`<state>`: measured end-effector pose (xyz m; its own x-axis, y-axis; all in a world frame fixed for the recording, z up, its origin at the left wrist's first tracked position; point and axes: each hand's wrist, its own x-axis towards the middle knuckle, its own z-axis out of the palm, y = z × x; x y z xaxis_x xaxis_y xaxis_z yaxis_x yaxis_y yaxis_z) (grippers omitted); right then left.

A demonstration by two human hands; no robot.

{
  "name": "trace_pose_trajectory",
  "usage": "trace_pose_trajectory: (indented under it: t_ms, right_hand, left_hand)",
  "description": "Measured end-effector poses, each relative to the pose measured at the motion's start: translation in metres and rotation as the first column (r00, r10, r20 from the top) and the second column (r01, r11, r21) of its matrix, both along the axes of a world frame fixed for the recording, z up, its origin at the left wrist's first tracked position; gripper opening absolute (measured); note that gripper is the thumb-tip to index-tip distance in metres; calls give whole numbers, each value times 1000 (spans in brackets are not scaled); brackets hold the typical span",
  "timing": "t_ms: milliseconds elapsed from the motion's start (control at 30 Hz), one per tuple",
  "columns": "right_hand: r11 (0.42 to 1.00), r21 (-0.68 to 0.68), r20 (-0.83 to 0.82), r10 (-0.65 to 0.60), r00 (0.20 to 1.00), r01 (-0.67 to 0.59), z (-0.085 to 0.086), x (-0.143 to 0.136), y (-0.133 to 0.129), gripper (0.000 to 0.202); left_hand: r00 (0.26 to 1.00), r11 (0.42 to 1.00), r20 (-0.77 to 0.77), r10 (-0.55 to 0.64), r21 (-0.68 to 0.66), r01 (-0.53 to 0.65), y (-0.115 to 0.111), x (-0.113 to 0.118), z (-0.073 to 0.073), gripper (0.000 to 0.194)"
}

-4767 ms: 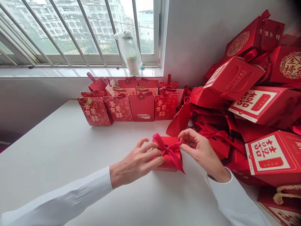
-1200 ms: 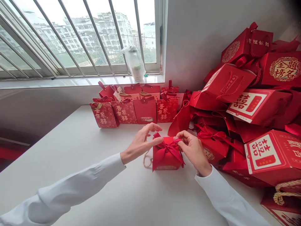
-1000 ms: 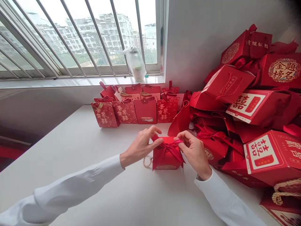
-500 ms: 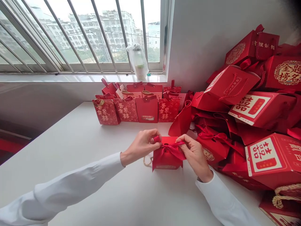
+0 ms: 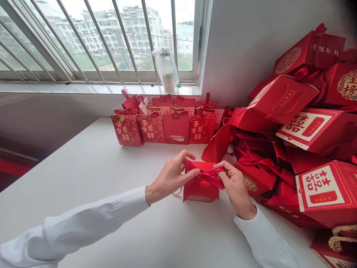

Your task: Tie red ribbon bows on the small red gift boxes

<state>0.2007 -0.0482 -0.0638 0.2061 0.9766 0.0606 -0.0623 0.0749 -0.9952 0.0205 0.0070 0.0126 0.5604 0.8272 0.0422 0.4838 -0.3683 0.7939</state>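
**Tying the ribbon on the small red box**

Pinching from both sides, my two hands meet over the small red box point(image 5: 200, 186), which stands on the white worktop point(image 5: 92, 175) and serves as landmark for all positions below. My left hand point(image 5: 170, 176) comes in from the left of the box; its grip is clenched, thumb and forefinger nipping the left loop of the red ribbon point(image 5: 208, 175) at the box's top edge, the remaining fingers arched above. My right hand point(image 5: 237, 186) lies against the right side of the box; its grip is likewise clenched, fingertips grasping the right loop of the same ribbon, which stretches taut between the two hands across the top of the box. One ribbon tail hangs down the front face. A short piece of tan cord point(image 5: 177, 192) shows at the lower left corner of the box, partly hidden by my left hand. Both forearms wear white sleeves point(image 5: 92, 223).

Behind the box, near the wall, a row of small red gift bags point(image 5: 164, 126) with gold characters stands upright. To the right of the box, and just beside my right hand, rises a heap of larger red boxes point(image 5: 304, 126), tumbled at all angles. Farther behind the box, on the window sill point(image 5: 69, 88), stands a jar wrapped in a clear plastic bag point(image 5: 166, 69).
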Motion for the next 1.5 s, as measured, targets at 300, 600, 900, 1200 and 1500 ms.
trace_pose_trajectory:
  t_ms: [300, 600, 900, 1200, 1500]
  right_hand:
    - [1000, 2, 11, -13, 1000, 13, 2, 0, 1, 28]
    - [1000, 0, -17, 9, 1000, -9, 16, 1, 6, 31]
    - [996, 61, 196, -70, 978, 59, 26, 17, -14, 27]
    - [994, -32, 416, -85, 906, 108, 38, -7, -42, 18]
    - [975, -148, 347, -103, 932, 163, 30, -27, -59, 16]
  left_hand:
    - [996, 999, -80, 27, 37, -24, 6, 12, -7, 41]
    - [996, 999, -81, -25, -41, 22, 8, 11, 0, 43]
    - [996, 928, 88, -7, -371, 40, 25, -1, 7, 28]
    - [986, 903, 164, 41, -428, 34, 34, 1, -5, 29]
    - [996, 948, 86, 35, -318, -6, 36, 2, -12, 29]
